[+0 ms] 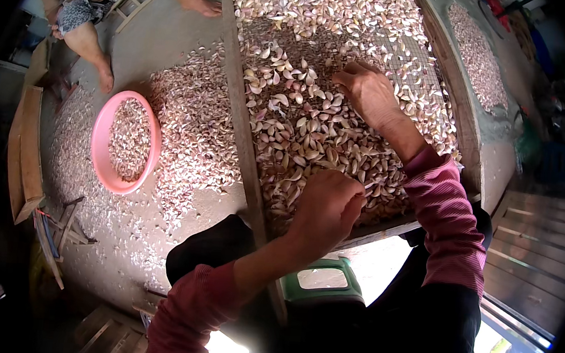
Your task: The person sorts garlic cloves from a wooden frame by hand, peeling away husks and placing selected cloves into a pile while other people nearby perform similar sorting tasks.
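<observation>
A wood-framed mesh tray (242, 87) lies before me, strewn with garlic cloves (326, 135). My left hand (330, 206) hovers over the near part of the tray, its fingers curled inward. Whether a clove sits inside that fist is hidden. Farther in, my right hand (368, 90) reaches over the middle of the tray, fingers bent down beside cloves and a patch where mesh and loose skins show. Its fingertips are partly hidden, so I cannot see whether it pinches anything. Cloves lie more thickly at the tray's far end and near side.
Left of the tray, a pink plastic basin (96, 145) of cloves stands beside a garlic heap (196, 123) on the floor. Another person's bare leg (89, 53) is at upper left. A green plastic stool (323, 291) is beneath me. More garlic (479, 57) lies beyond the right rail.
</observation>
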A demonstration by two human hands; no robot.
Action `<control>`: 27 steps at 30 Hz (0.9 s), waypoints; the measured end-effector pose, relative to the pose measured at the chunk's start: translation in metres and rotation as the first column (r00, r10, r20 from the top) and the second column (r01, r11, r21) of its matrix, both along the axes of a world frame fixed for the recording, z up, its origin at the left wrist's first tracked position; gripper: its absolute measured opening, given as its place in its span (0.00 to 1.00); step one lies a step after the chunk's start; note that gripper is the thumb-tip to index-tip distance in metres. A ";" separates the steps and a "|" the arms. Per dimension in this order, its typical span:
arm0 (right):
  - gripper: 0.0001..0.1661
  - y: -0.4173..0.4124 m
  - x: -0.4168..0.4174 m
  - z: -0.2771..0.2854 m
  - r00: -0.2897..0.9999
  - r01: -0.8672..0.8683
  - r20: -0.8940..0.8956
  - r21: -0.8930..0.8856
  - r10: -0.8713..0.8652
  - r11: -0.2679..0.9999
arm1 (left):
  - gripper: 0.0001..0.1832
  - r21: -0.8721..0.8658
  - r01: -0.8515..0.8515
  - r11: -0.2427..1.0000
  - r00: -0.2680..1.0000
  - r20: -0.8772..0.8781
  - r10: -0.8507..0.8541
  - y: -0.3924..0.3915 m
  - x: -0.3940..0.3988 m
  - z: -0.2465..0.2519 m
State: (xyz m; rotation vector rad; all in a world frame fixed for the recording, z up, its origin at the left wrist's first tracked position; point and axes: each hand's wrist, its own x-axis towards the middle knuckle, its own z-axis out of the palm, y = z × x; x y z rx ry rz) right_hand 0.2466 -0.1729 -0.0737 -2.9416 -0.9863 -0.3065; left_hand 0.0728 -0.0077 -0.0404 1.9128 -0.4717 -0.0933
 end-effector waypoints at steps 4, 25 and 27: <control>0.07 -0.002 -0.017 0.007 0.973 0.154 -0.227 0.513 -0.039 0.845 | 0.07 -0.224 -0.100 0.969 0.958 -0.284 0.033 0.002 0.000 0.006; 0.23 0.060 -0.016 0.025 0.955 -0.013 -0.243 0.543 0.171 0.839 | 0.14 -0.513 -0.557 0.653 0.488 -0.838 -0.243 0.021 0.008 0.010; 0.23 0.079 0.002 0.001 0.977 -0.131 -0.093 0.450 0.192 0.884 | 0.13 -0.522 -0.387 0.760 0.467 -0.821 -0.327 0.015 0.003 0.010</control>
